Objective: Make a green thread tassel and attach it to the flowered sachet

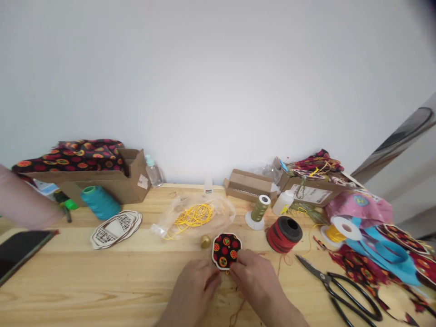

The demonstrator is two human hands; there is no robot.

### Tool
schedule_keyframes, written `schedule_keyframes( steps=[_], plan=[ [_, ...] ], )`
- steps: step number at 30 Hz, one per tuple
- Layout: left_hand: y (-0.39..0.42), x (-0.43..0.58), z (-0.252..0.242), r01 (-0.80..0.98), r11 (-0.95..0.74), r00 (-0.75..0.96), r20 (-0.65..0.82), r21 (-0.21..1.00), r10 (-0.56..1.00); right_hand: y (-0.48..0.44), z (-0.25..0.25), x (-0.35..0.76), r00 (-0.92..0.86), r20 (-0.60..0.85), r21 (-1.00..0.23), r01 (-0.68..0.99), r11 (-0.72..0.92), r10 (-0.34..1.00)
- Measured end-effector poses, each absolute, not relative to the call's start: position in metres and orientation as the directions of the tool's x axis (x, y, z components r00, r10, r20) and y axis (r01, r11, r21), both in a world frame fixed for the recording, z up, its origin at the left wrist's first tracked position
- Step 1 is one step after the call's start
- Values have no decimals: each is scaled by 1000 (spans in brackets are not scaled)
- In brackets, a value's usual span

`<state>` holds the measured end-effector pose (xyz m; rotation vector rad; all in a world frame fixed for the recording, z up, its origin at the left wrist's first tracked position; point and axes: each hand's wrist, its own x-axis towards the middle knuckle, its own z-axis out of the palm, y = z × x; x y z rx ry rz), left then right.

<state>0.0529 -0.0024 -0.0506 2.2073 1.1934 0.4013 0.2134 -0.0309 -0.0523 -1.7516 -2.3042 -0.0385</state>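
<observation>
A scalloped plaque (225, 250) faced with dark patterned fabric and edged in white lies near the middle of the wooden table. My right hand (254, 274) is closed on its right and lower right edge. Close to its lower left corner, my left hand (195, 284) is closed with thumb and fingers together; what they pinch, if anything, is hidden. A small yellow loop (227, 272) shows at the plaque's bottom edge. Just left of the plaque sits a round brass-coloured bell or bead (205, 241). Thin reddish thread (235, 314) trails below my right hand.
Black-handled scissors (329, 279) lie to the right, by a red thread spool (284, 234) and fabric scraps (357, 265). Yellow cord (194, 217) rests on a clear bag behind. Printed plaques (116, 228), a teal thread cone (100, 202) and a phone (22, 247) are left.
</observation>
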Motion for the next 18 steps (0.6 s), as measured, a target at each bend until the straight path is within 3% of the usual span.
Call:
schedule_keyframes(
  steps=[3, 6, 11, 15, 18],
  plan=[
    [-4, 54, -50, 662, -355, 509, -47, 660, 860, -31, -51, 213, -305, 257, -102, 935, 339, 917],
    [-4, 51, -50, 630, -244, 484, -126, 737, 866, -34, -48, 217, -273, 298, -170, 928, 332, 915],
    [4, 44, -47, 667, -165, 399, -161, 727, 903, -37, -49, 233, -196, 268, -438, 847, 300, 943],
    [9, 42, -46, 727, -181, 367, -152, 662, 917, -37, -57, 241, 20, 218, -679, 721, 137, 976],
    [10, 45, -47, 687, -190, 403, -150, 701, 903, -38, -62, 239, 114, 151, -792, 608, 51, 982]
  ],
)
